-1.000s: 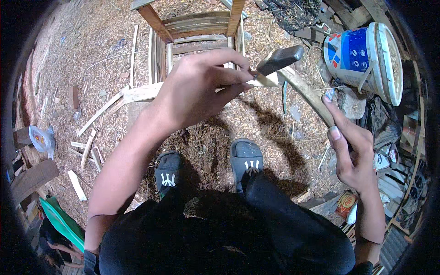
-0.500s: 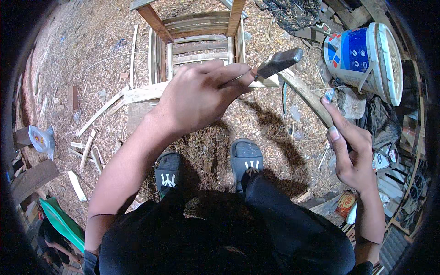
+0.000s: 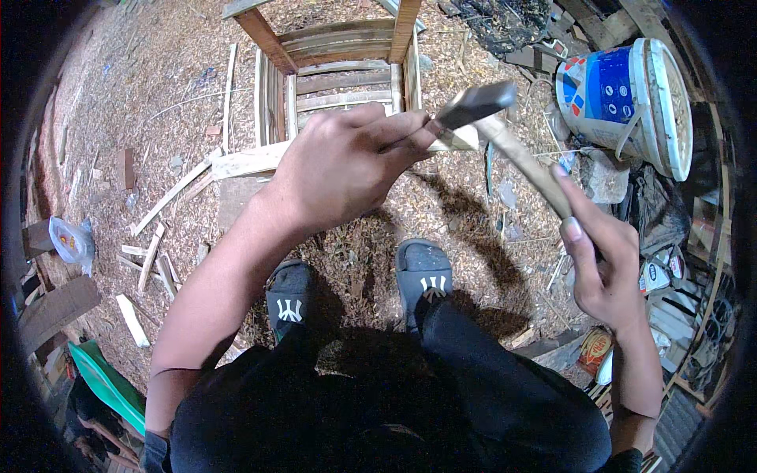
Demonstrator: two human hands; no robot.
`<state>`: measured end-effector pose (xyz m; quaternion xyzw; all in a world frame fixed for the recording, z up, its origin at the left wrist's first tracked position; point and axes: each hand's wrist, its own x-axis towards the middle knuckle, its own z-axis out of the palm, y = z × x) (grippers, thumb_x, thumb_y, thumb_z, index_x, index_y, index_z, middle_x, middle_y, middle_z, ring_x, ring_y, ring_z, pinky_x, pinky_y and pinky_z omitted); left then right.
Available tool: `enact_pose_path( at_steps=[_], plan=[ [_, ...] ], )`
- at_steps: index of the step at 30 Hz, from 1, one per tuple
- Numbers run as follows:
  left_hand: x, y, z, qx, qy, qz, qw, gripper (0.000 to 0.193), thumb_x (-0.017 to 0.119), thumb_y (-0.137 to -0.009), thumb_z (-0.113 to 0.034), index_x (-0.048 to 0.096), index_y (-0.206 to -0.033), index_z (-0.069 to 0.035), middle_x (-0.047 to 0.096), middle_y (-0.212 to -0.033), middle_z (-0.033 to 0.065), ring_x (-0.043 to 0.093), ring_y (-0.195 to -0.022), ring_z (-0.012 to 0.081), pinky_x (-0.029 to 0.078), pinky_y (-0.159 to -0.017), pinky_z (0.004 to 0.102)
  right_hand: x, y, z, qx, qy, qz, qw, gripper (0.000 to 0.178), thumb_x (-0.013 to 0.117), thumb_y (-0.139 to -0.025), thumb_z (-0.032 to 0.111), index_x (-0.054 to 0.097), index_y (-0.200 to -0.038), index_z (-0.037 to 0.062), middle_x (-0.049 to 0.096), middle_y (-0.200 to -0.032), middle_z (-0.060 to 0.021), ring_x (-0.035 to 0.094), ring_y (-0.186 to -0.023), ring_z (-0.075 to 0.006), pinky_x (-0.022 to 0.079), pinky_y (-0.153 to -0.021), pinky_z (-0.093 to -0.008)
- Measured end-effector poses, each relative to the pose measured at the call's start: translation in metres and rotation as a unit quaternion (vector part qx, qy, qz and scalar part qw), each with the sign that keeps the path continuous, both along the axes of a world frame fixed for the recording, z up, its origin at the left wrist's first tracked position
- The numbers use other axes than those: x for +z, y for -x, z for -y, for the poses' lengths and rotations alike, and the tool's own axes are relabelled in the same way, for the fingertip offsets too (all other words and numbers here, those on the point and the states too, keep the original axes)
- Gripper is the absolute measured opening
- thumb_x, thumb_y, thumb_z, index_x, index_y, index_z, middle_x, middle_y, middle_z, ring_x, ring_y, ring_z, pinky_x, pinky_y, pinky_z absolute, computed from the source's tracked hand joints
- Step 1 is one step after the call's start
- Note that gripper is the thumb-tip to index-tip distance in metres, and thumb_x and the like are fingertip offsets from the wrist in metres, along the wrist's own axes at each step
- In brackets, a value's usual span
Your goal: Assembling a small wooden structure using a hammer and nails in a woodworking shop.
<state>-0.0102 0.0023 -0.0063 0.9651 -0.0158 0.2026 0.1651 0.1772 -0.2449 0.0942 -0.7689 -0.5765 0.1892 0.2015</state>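
In my right hand (image 3: 605, 268) is a hammer (image 3: 527, 163), its pale wooden handle slanting up and left from my fingers. The dark metal hammer head is blurred and sits at the fingertips of my left hand (image 3: 339, 165). That hand is closed, thumb and forefinger pressed together; whatever small thing they pinch is hidden. Behind and below my left hand a pale wooden slat (image 3: 248, 162) runs crosswise, its right end showing under the hammer head. Just beyond stands a wooden frame (image 3: 339, 47) with slatted sides, partly covered by my hand.
A white and blue bucket (image 3: 603, 102) lies tilted at the right. Loose wooden strips (image 3: 154, 256) and a plastic bag (image 3: 71, 240) are on the left, on ground strewn with wood chips (image 3: 173, 63). A green sheet-like thing (image 3: 106, 382) is at lower left. My feet in dark slides (image 3: 423, 276) stand below the slat.
The hammer head has shifted slightly left and down and its handle is now blurred, swung a little by my right hand. My left hand keeps nearly the same place.
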Motion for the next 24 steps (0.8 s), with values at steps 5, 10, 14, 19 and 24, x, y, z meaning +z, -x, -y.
enact_pose_path(
  at_steps=[5, 10, 14, 19, 24],
  plan=[
    [-0.004, -0.001, 0.001, 0.009, -0.005, -0.001, 1.0, 0.054, 0.083, -0.075, -0.023, 0.067, -0.124, -0.01, 0.072, -0.106, 0.0038, 0.064, -0.073, 0.0237, 0.056, -0.06, 0.0358, 0.004, 0.002, -0.003, 0.02, 0.028, 0.025, 0.999, 0.05, 0.052, -0.09, -0.009, 0.056, -0.139, -0.0064, 0.071, -0.107, -0.0264, 0.056, -0.058, -0.022, 0.048, -0.058, -0.0346],
    [-0.001, -0.002, 0.001, 0.013, 0.017, -0.008, 1.0, 0.046, 0.082, -0.078, -0.022, 0.069, -0.119, -0.007, 0.072, -0.102, 0.0038, 0.065, -0.073, 0.0238, 0.056, -0.059, 0.0361, -0.008, -0.001, 0.004, 0.029, -0.102, 0.02, 0.994, 0.052, 0.055, -0.09, -0.009, 0.055, -0.142, -0.0024, 0.071, -0.101, -0.0256, 0.055, -0.057, -0.0224, 0.047, -0.056, -0.0346],
    [-0.002, -0.001, 0.001, 0.033, 0.047, -0.055, 0.997, 0.041, 0.082, -0.079, -0.022, 0.071, -0.116, -0.008, 0.073, -0.101, 0.0029, 0.065, -0.073, 0.0228, 0.056, -0.059, 0.0356, 0.005, 0.0, -0.002, 0.033, 0.055, 0.051, 0.997, 0.051, 0.055, -0.09, -0.008, 0.054, -0.141, -0.0053, 0.071, -0.11, -0.027, 0.063, -0.063, -0.0243, 0.052, -0.062, -0.0354],
    [0.001, -0.004, 0.001, 0.011, 0.003, 0.007, 1.0, 0.039, 0.081, -0.08, -0.022, 0.071, -0.115, -0.009, 0.073, -0.101, 0.0012, 0.064, -0.072, 0.0222, 0.056, -0.059, 0.0353, -0.002, -0.001, 0.004, 0.027, -0.132, 0.049, 0.99, 0.053, 0.058, -0.09, -0.007, 0.055, -0.143, 0.0008, 0.071, -0.094, -0.0231, 0.067, -0.069, -0.0278, 0.053, -0.067, -0.0376],
    [-0.005, -0.001, 0.001, 0.024, 0.016, -0.031, 0.999, 0.036, 0.08, -0.081, -0.023, 0.073, -0.115, -0.013, 0.074, -0.102, -0.0005, 0.063, -0.07, 0.0199, 0.056, -0.058, 0.0344, 0.006, 0.0, -0.001, 0.029, 0.076, 0.045, 0.996, 0.048, 0.053, -0.091, -0.008, 0.054, -0.139, -0.0085, 0.068, -0.123, -0.0275, 0.073, -0.086, -0.0303, 0.056, -0.078, -0.0358]
  ],
)
